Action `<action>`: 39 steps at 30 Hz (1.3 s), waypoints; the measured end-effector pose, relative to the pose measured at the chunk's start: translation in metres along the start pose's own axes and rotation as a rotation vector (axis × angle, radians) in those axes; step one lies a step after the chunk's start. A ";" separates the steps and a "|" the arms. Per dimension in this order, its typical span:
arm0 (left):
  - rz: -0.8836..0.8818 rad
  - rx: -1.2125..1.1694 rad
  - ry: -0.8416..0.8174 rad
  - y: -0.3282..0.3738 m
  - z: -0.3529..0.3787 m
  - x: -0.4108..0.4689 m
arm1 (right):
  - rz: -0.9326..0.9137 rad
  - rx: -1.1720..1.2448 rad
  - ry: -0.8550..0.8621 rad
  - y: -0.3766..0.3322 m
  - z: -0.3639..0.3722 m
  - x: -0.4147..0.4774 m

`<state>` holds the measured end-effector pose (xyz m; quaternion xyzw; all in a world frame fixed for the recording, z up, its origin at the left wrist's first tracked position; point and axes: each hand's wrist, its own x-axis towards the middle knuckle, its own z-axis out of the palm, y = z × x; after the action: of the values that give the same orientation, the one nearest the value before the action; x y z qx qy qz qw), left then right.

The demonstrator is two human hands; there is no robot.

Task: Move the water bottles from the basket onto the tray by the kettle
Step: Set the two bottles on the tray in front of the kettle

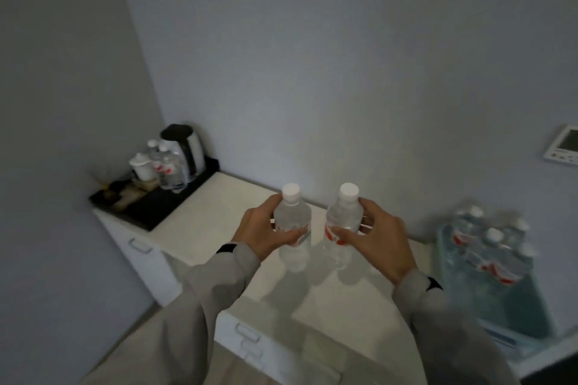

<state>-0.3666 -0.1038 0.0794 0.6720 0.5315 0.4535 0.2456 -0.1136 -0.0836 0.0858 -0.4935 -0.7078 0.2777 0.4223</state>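
Note:
My left hand point(262, 230) grips a clear water bottle point(293, 216) with a white cap and red label, held upright above the white counter. My right hand point(377, 236) grips a second such bottle point(344, 212) beside it. At the right stands a pale blue basket point(519, 300) holding several more bottles point(492, 247). At the far left a black tray point(156, 205) carries a kettle point(184, 148) and two water bottles point(169, 170) in front of it.
A white lidded cup point(142, 166) and small sachets sit on the tray's left part. The white counter point(219, 219) has drawers with metal handles point(247, 333) below. A wall control panel point(563, 144) is at the right edge.

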 end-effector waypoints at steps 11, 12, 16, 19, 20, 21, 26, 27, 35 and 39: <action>-0.103 0.132 0.211 -0.095 -0.207 -0.028 | -0.119 0.086 -0.195 -0.110 0.201 0.065; -0.111 0.156 0.222 -0.107 -0.223 -0.026 | -0.130 0.099 -0.208 -0.115 0.220 0.075; -0.136 0.221 0.257 -0.150 -0.281 -0.009 | -0.164 0.157 -0.237 -0.129 0.292 0.115; -0.154 0.239 0.288 -0.176 -0.318 0.006 | -0.159 0.182 -0.258 -0.137 0.338 0.143; -0.149 0.244 0.299 -0.183 -0.330 0.010 | -0.161 0.185 -0.267 -0.140 0.352 0.152; -0.148 0.245 0.305 -0.191 -0.341 0.014 | -0.160 0.183 -0.278 -0.142 0.367 0.161; -0.161 0.230 0.299 -0.233 -0.387 0.031 | -0.112 0.166 -0.304 -0.152 0.428 0.191; -0.160 0.221 0.292 -0.243 -0.396 0.035 | -0.103 0.157 -0.301 -0.155 0.439 0.197; -0.127 0.132 0.152 -0.335 -0.471 0.072 | -0.062 0.013 -0.153 -0.190 0.528 0.214; -0.102 0.098 0.054 -0.369 -0.504 0.094 | -0.040 -0.063 -0.046 -0.206 0.559 0.213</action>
<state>-0.9848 0.0236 0.0483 0.6427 0.5931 0.4318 0.2208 -0.7303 0.0544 0.0480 -0.4857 -0.7355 0.2580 0.3956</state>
